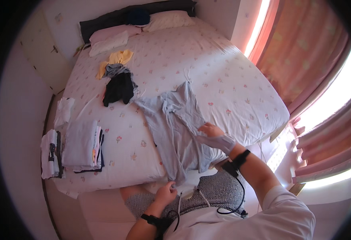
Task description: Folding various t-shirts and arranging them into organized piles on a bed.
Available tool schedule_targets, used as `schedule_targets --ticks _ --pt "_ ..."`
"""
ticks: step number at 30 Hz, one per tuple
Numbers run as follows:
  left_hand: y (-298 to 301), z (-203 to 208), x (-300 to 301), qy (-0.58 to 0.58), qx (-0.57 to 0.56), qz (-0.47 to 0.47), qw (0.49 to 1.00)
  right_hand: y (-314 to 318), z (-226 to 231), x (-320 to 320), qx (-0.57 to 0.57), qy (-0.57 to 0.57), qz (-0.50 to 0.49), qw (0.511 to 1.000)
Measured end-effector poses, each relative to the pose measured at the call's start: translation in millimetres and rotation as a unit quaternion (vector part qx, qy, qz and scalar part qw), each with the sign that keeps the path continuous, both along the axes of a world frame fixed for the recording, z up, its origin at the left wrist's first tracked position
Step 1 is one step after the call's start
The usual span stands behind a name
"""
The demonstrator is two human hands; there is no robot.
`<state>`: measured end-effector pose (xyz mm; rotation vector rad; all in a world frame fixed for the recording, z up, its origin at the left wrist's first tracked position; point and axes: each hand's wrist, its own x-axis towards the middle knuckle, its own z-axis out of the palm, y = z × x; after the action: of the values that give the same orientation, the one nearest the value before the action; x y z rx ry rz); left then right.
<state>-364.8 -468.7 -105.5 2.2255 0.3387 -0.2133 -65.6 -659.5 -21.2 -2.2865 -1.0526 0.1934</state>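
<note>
A light grey garment (178, 132) with a loose tie lies spread and wrinkled across the near side of the bed, its lower end reaching the edge in front of me. At its near left corner my left hand (166, 194) is closed, pinching the hem. My right hand (214, 133) is at the right side edge, fingers curled at the cloth. Pale grey fabric crosses that hand toward the wrist, and it hides part of the grip. Both wrists wear black straps with cables.
Folded clothes (79, 144) form a stack at the bed's near left, beside a smaller pile (50, 154) and a white cloth (64, 111). Crumpled black (118, 89), grey and yellow (119, 57) clothes lie farther up the bed (239, 80). Pink curtains (303, 52) hang at right.
</note>
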Motion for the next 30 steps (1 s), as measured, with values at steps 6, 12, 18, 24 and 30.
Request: schedule_targets --ticks 6,12,18,24,30 --pt "5 31 65 -0.081 0.053 0.083 0.992 98 -22 70 -0.104 -0.089 0.068 0.988" --pt "-23 42 136 -0.109 0.260 -0.034 0.959 121 -43 104 -0.199 0.012 0.015 0.980" --pt "14 19 139 -0.064 0.199 0.089 0.974 -18 -13 128 0.275 0.279 -0.216 0.894" --pt "77 7 102 -0.223 0.065 0.287 0.929 -73 -58 142 0.227 0.283 -0.235 0.902" --pt "129 14 20 0.006 -0.159 0.490 0.857 -69 -34 131 0.130 0.245 -0.228 0.933"
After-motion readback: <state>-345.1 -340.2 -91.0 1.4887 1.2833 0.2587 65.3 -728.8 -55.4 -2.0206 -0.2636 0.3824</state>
